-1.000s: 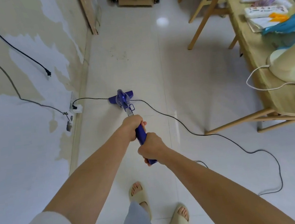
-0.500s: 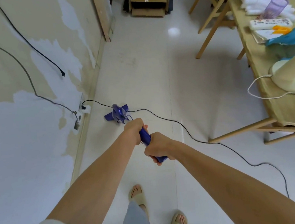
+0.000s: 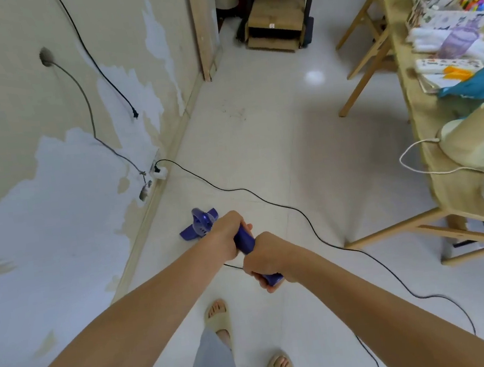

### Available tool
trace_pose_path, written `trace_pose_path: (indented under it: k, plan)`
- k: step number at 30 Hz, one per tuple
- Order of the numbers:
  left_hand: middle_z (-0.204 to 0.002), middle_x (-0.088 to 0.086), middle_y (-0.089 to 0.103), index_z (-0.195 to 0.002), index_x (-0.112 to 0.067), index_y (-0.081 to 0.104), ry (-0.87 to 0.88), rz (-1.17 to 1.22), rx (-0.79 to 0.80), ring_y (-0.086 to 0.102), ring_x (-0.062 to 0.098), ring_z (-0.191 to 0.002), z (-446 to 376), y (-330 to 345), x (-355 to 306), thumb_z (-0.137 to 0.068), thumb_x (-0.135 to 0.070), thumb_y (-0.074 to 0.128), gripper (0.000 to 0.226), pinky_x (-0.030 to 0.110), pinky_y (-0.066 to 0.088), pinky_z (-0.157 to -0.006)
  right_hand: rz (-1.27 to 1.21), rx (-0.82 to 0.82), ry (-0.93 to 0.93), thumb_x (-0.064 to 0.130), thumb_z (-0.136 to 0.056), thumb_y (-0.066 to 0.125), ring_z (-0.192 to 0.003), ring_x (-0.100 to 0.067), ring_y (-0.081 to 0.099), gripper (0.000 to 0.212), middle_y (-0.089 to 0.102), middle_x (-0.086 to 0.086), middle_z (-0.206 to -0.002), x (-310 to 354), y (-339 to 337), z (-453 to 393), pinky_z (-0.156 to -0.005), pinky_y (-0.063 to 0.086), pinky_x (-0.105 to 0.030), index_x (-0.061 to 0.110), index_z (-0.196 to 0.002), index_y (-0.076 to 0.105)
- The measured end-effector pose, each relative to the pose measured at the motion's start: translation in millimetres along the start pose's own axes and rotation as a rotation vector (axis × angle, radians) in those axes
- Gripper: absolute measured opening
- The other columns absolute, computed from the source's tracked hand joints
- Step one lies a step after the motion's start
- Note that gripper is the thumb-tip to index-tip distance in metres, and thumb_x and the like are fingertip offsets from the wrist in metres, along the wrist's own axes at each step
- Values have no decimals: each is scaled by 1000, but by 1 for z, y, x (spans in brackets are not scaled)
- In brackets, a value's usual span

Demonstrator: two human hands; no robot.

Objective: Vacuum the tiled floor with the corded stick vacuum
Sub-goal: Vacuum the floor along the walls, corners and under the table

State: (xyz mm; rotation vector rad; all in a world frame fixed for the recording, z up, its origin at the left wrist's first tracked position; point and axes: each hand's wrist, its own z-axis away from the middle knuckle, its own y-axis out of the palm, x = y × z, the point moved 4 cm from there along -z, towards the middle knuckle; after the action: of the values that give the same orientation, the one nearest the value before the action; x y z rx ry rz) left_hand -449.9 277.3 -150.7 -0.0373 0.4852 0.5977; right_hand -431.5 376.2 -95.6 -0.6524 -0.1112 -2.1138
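Two hands are wrapped round the blue handle of the one stick vacuum (image 3: 202, 225): the left hand (image 3: 225, 236) is clamped higher up the handle, the right hand (image 3: 266, 260) lower, at its end, with no gap left between them. The vacuum's head is seen resting on the tiled floor (image 3: 262, 157), close to the skirting at the foot of the peeling wall (image 3: 41, 206) and just ahead of the two sandalled feet (image 3: 219, 315). For the stroke to be done well, the head is best kept flat on the tiles and drawn in straight, overlapping passes along the wall edge, and the one black cord (image 3: 266, 198) is best kept clear of the head. That cord is seen running from a white socket (image 3: 159, 172) by the skirting, across the floor and past the right arm, so a tangle seems the likeliest snag. One cluttered wooden table (image 3: 428, 138) stands well off to the right.
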Motion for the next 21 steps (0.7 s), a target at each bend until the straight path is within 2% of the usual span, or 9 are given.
trace_pose_path:
  k: [2,9,12,17,21]
  plan:
    - [-83,7,58,-82,-4,47,-14,12,-3,49,13,-58,-4,-7,-1,-88,1,42,10,24,43,-59,-28,-8,-12,-9,-82,46,-42,-15,41,16,44,-8,-58,2,7,-5,-36,39,-14,6,-82,45]
    - [-77,9,58,-87,-3,47,-20,-17,-17,46,12,-51,-45,-34,-25,-87,3,43,7,25,41,-51,-49,-46,-7,-7,-83,47,-45,-16,44,22,47,-9,-66,24,26,-47,-35,39,-16,6,-101,44]
    - [-74,9,59,-89,-2,47,-14,-43,-30,48,12,-46,-63,-46,-40,-86,2,45,6,25,40,-51,-26,-81,-17,-5,-82,48,-46,-17,46,23,49,-9,-68,38,31,-66,-38,40,-19,6,-102,44]
    - [-72,8,58,-81,-2,48,-8,-30,-4,49,9,-35,-88,-58,-75,-85,1,46,5,24,40,-50,26,-118,-20,-2,-83,50,-48,-17,51,30,54,-10,-72,72,26,-92,-42,45,-23,4,-112,46]
    - [-67,5,55,-80,-2,49,-17,-39,35,50,11,-37,-91,-53,-78,-86,1,43,9,25,41,-52,89,-138,-28,-1,-84,50,-48,-17,52,34,57,-13,-79,77,20,-91,-45,47,-25,4,-118,45]
